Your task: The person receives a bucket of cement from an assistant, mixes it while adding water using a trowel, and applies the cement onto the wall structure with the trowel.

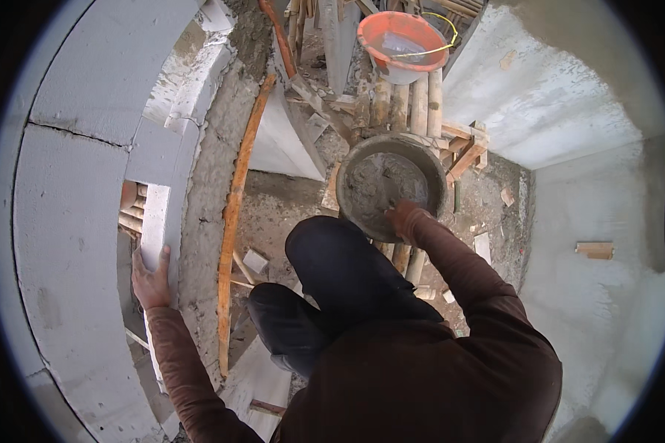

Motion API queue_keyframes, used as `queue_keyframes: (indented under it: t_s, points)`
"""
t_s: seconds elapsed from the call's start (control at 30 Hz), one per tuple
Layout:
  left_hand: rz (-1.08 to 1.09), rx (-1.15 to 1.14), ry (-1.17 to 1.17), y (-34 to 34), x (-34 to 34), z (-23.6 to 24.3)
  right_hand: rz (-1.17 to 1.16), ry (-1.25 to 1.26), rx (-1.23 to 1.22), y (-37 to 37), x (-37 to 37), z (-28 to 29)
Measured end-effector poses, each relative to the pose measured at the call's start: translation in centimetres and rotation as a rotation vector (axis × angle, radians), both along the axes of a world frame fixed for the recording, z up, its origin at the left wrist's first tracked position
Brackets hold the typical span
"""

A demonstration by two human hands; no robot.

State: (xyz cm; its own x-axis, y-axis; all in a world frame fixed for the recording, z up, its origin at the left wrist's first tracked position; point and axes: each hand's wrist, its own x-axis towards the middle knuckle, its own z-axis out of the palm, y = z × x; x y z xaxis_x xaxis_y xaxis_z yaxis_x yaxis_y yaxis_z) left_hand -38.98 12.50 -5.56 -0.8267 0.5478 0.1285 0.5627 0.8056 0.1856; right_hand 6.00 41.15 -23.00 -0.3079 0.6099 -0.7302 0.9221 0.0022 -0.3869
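My left hand [151, 280] grips the edge of a narrow white block [154, 225] beside an opening in the wall, thumb on one side and fingers on the other. To the right, my right hand [404, 218] is closed at the near rim of a round dark tub [436, 159]. Grey wet mortar [380, 177] lies in the tub. Whatever my right fingers hold is hidden against the dark mortar.
A large grey block wall [74, 214] curves along the left. A rough wooden strip [236, 199] runs beside its mortar-covered edge. Bamboo poles [419, 103] lie under the tub and an orange bucket [369, 37] with a yellow handle. A plastered wall [598, 199] stands right.
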Motion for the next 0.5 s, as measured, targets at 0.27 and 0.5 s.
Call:
queue_keyframes:
  t_s: [0.27,0.5]
  points:
    - [-0.055,0.038,0.023,-0.2,-0.3,-0.2,-0.717,0.722,-0.712,-5.4,2.4,1.8]
    - [-0.064,0.044,0.065,0.0,0.7,0.3,-0.741,0.995,-0.64,-4.7,2.3,6.5]
